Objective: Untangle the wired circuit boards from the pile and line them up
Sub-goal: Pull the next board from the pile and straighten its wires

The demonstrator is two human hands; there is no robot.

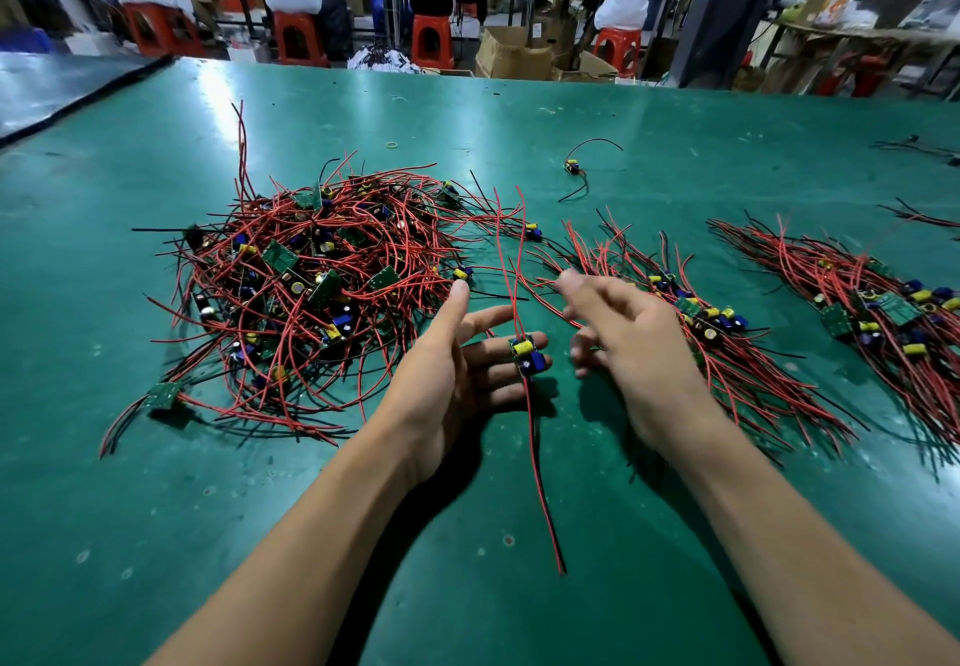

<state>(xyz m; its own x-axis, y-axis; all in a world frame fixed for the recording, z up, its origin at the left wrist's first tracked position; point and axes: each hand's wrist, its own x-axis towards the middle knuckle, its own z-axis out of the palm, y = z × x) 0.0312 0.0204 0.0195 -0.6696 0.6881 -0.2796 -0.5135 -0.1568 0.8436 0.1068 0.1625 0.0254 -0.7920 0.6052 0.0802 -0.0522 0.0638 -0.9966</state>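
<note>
Head view looks down on a green table (519,109) with both bare forearms reaching in from the near edge. The left hand (457,369) lies open, palm turned toward the right, thumb pointing far and fingers held straight. A single circuit board (529,357) with a yellow and a blue component rests across its fingertips, not pinched. That board's red and black wires run both ways: far toward the tangle, and near across the table between the two arms.

The right hand (628,348) hovers just right of the board, apart from it, fingers half curled. It is blurred, and whether it nips one of the red wires at its fingertips cannot be told.

Left of the hands sits the pile (311,291) — a dense knot of red and black leads with green boards scattered through it, its nearest strands close to the left thumb. Right of the right hand lies a row of boards (701,314) with wires combed one way, partly hidden by that hand, and farther right a second row (883,312) laid likewise. A lone wired board (573,166) sits far off by itself, with a rubber band (392,145) to its left. Beyond the table's far edge, seated people on orange stools (431,39).
</note>
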